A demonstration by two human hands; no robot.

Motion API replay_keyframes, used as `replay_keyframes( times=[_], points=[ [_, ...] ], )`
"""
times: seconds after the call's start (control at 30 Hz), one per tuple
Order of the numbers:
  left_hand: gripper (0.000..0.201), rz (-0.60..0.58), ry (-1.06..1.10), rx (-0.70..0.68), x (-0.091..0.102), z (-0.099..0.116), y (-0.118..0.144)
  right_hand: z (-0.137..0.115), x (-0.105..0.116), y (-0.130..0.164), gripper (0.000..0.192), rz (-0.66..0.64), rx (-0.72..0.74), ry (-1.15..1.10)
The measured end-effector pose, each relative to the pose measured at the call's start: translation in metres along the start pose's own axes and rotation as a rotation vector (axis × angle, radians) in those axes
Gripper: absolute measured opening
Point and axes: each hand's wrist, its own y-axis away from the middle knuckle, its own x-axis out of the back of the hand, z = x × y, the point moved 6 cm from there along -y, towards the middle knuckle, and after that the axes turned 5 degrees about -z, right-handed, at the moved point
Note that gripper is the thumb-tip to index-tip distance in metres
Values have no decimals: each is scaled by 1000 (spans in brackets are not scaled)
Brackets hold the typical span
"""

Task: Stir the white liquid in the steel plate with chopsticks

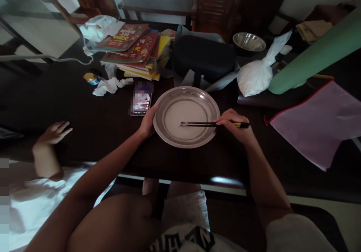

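A wide metal bowl [213,101] rests on the dark table in front of me, with a whitish, milky substance [184,111] in its bottom. Closed on the bowl's left rim is my left hand [148,122]. My right hand [235,123], just past the right rim, grips a pair of black chopsticks [203,124]. Their tips reach into the whitish substance near the bowl's middle. A lit phone [141,100] lies left of the bowl, close to my left hand.
Behind the bowl sit a black case [203,55], stacked red books [135,51] and a tied bag of white powder [255,75]. A green roll [316,56] and a pinkish mesh bag [313,124] lie right. Another person's hand [56,133] rests at left, near crumpled tissue [107,86].
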Motion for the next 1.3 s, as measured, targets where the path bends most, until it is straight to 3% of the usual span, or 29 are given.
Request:
replay_keyframes(
  times=[0.07,0.2,0.37,0.53,0.7,0.87,1.03,1.2,1.3],
  points=[
    [24,-1,1,5,0,0,0,-1,1,0,16,17,3,38],
    [25,0,2,6,-1,0,-1,3,13,2,28,150,-37,-19],
    [26,4,7,9,-1,0,-1,1,3,0,18,4,-2,25],
    [23,12,20,9,-2,1,0,2,14,3,27,149,-29,-12],
    [25,16,11,14,-2,1,0,1,3,1,17,3,-19,16],
    [26,-1,0,25,0,-1,-1,3,13,3,29,136,-62,-29],
    [26,2,12,32,-1,-1,-1,0,2,0,20,-8,-22,39],
    [24,26,23,42,-2,-1,0,2,12,3,28,123,-50,9],
    [25,25,14,25,-2,1,0,1,5,1,27,31,-56,-3]
  ],
)
